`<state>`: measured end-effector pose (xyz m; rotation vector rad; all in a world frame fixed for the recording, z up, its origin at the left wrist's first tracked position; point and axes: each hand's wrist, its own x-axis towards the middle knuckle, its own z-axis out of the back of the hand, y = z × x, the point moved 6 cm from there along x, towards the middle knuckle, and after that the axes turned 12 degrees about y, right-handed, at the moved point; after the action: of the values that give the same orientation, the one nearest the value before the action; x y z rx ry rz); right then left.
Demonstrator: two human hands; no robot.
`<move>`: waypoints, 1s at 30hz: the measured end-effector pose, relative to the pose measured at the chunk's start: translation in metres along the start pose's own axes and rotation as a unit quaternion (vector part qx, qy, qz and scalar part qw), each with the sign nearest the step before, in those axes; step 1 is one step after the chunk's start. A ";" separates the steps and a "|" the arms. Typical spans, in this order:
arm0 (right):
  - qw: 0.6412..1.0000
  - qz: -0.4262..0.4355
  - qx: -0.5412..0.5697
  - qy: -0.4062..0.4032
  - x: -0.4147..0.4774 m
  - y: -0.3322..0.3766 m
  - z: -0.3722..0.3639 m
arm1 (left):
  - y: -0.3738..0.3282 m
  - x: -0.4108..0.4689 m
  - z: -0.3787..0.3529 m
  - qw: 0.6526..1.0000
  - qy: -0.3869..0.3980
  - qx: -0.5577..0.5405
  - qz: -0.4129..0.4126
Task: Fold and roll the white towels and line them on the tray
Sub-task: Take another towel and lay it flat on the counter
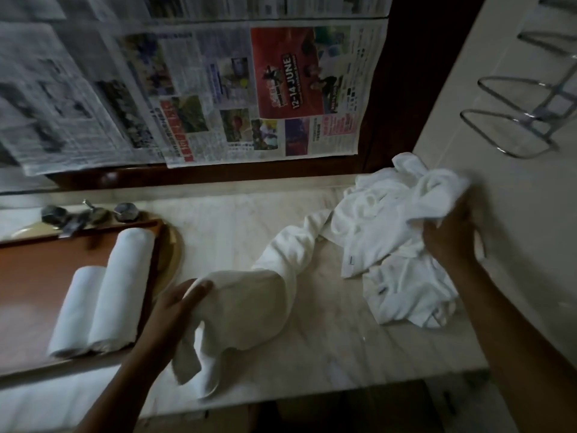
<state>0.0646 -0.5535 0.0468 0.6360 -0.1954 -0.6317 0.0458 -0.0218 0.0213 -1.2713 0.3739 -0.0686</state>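
The left hand grips the near end of a twisted white towel, thumb over the cloth, which trails away from it across the marble counter to the crumpled towel pile. The right hand has its fingers curled into the top of that pile. Just left of the left hand, the wooden tray holds 2 rolled towels lying side by side, touching.
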 end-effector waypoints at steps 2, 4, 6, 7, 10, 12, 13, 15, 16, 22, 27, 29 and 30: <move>0.995 0.009 -0.090 0.043 -0.016 -0.001 -0.044 | 0.004 -0.004 0.000 1.000 -0.008 0.024 -0.004; 0.984 0.066 -0.152 0.070 -0.039 0.017 -0.085 | 0.008 -0.006 0.004 0.999 -0.022 0.044 -0.008; 0.971 0.126 -0.188 0.081 -0.059 0.041 -0.114 | 0.005 -0.008 0.006 0.997 -0.026 0.063 -0.023; 0.962 0.152 -0.207 0.089 -0.064 0.050 -0.127 | 0.004 -0.010 0.008 0.997 -0.027 0.065 -0.029; 0.926 0.202 -0.292 0.132 -0.062 0.057 -0.156 | -0.003 -0.014 0.010 0.997 -0.035 0.058 -0.049; 0.906 0.190 -0.341 0.165 -0.043 0.035 -0.163 | -0.005 -0.015 0.011 0.996 -0.040 0.057 -0.047; 0.898 0.183 -0.362 0.173 -0.031 0.016 -0.162 | -0.005 -0.016 0.012 0.997 -0.042 0.056 -0.044; 0.872 0.182 -0.421 0.173 -0.015 -0.022 -0.154 | -0.004 -0.018 0.015 0.997 -0.045 0.043 -0.038; 0.859 0.196 -0.439 0.174 -0.011 -0.035 -0.151 | -0.003 -0.020 0.016 0.998 -0.047 0.034 -0.036; 0.866 0.062 -0.364 0.337 -0.055 0.021 -0.186 | 0.010 -0.027 0.020 0.998 -0.049 0.020 -0.023; 0.863 0.164 -0.191 0.439 -0.188 0.112 -0.274 | 0.007 -0.035 0.011 0.999 -0.010 0.009 -0.031; 0.883 0.179 -0.194 0.387 -0.203 0.122 -0.287 | 0.006 -0.043 0.013 0.999 0.004 0.017 -0.034; 0.902 0.168 -0.171 0.359 -0.203 0.125 -0.284 | 0.008 -0.050 0.017 0.999 0.013 0.022 -0.030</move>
<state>0.0658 -0.2124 -0.0993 0.4426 0.4826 -0.0620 0.0028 0.0088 0.0300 -1.2395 0.3537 -0.1435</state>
